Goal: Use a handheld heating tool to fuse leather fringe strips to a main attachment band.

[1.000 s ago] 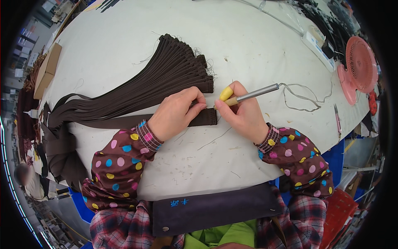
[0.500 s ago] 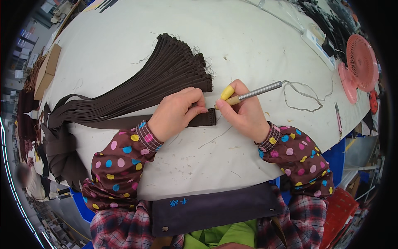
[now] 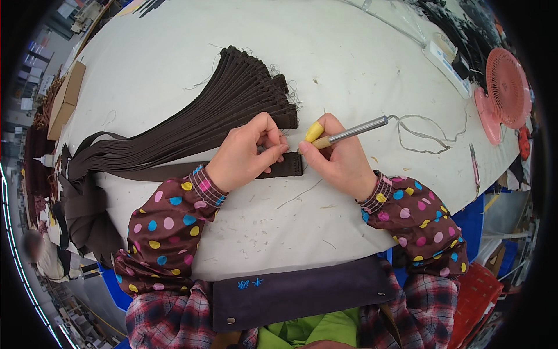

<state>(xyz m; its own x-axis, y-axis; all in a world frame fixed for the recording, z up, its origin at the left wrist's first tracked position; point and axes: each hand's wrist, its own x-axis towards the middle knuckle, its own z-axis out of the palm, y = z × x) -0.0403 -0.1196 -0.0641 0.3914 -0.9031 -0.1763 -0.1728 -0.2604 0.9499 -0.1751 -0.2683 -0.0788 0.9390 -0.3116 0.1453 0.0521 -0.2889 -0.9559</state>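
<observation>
A single dark brown strap [image 3: 286, 167] lies flat before me, with stitching across its squared right end. Just over that end, my left hand [image 3: 241, 154] is closed in a pinch; whatever its fingertips hold is too small to make out. My right hand [image 3: 347, 168] grips a corded pen-shaped tool [image 3: 361, 127] with a metal barrel and a tan lower part. The tool's low end is by the strap's end, its tip mostly hidden by my fingers. A yellow cover [image 3: 314, 131] sits on a right finger. Beyond my left hand fans a bundle of brown straps [image 3: 203, 116] with loose threads at the ends.
A pink fan [image 3: 507, 87] and a white power strip [image 3: 446, 68] stand at the far right. Small pink-handled tweezers [image 3: 475, 166] lie near the right edge. A cardboard box [image 3: 67, 100] is at the left. The tool's grey cord [image 3: 418, 150] loops over the white table [image 3: 261, 232].
My left hand has lifted slightly off the strap's end, its fingers now pinched above it. My right hand and the tool have shifted a little left.
</observation>
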